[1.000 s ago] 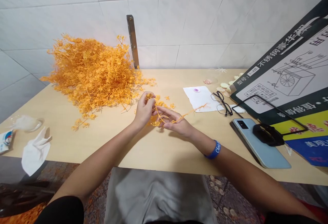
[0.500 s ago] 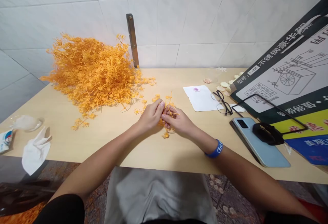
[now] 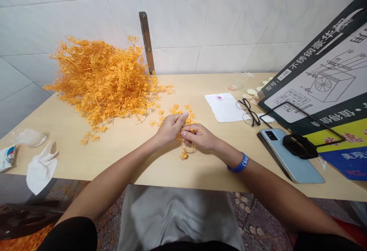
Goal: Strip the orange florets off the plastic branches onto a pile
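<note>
I find left hand (image 3: 172, 127) and right hand (image 3: 202, 137) pinching an orange sprig (image 3: 184, 155) between them. I advise light pressure on its stem (image 3: 196, 130).

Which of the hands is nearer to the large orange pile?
Left: the left hand is to the right of the pile, toward the person; the right hand is farther right.

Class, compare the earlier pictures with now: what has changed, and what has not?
The left hand has moved rightward, closer to the right hand, which has closed on the sprig. No stem trails out to the right any more. The pile, phone and glasses stayed put.
</note>
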### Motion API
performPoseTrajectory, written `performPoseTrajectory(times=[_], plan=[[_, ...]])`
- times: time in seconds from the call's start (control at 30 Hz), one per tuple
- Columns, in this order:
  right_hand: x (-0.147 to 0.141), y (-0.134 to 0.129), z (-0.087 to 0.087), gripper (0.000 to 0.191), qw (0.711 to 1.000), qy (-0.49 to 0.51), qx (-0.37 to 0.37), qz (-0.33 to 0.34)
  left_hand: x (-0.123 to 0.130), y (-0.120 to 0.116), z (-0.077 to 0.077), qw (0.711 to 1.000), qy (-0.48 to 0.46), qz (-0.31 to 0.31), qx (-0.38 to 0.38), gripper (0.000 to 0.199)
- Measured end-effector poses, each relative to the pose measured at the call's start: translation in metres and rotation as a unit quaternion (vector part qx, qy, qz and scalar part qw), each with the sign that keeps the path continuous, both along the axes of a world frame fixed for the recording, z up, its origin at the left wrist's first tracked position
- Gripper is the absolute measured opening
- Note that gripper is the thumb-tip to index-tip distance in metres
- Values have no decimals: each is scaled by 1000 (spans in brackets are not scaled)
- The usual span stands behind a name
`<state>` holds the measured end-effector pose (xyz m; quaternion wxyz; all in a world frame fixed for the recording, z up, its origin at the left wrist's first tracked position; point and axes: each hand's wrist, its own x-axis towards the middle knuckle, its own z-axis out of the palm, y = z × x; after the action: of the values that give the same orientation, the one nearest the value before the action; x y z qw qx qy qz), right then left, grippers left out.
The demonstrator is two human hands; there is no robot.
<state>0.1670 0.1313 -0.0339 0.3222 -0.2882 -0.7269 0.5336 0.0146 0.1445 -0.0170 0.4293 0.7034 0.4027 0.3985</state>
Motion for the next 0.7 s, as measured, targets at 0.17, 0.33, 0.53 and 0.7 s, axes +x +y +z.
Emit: performPoseTrajectory(times=[0.17, 0.33, 0.53, 0.7], plan=[[3, 1, 4, 48, 997, 58, -20, 55, 3, -1, 6, 988, -89, -43, -116, 63], [2, 0, 5, 47, 982, 134, -102, 88, 4, -1, 6, 971, -140, -21, -195, 63], [-7, -3, 0, 42, 953, 242, -175, 50, 11, -4, 6, 974, -170, 24, -148, 64], [-3, -6, 6, 47, 949, 249, -192, 35, -23, 19, 16, 986, -70, 140, 58, 64]])
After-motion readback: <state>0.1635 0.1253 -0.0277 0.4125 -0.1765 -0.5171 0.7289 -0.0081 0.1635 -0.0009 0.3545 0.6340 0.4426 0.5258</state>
